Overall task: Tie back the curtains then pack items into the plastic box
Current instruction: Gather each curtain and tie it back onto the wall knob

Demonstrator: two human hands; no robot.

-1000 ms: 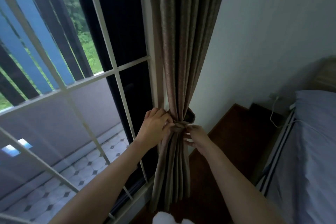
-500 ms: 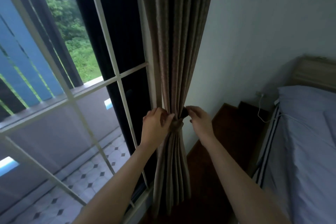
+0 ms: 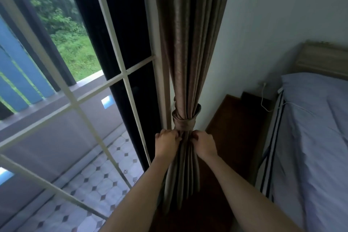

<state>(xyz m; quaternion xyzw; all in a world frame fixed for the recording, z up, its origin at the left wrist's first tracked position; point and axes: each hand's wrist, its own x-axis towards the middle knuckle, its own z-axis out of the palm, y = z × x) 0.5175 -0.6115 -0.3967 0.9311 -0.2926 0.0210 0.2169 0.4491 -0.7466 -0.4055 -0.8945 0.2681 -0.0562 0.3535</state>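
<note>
we judge tying nearly done: left hand [image 3: 166,142] and right hand [image 3: 204,143] clench curtain [image 3: 188,47] below tie [image 3: 185,121]; next release, seek box

I cannot see the fingertips of the left hand [image 3: 166,142] or the right hand [image 3: 204,143]: they are buried in the curtain [image 3: 188,43] folds they grip, just below the tie band [image 3: 185,121], whose back runs behind the cloth. Above the hands the curtain is cut off by the top edge, and below them its hem sinks into shadow. Right of the hands the bed [image 3: 310,137] runs off frame, and the wall end of the cable [image 3: 263,98] is too small to read.
</note>
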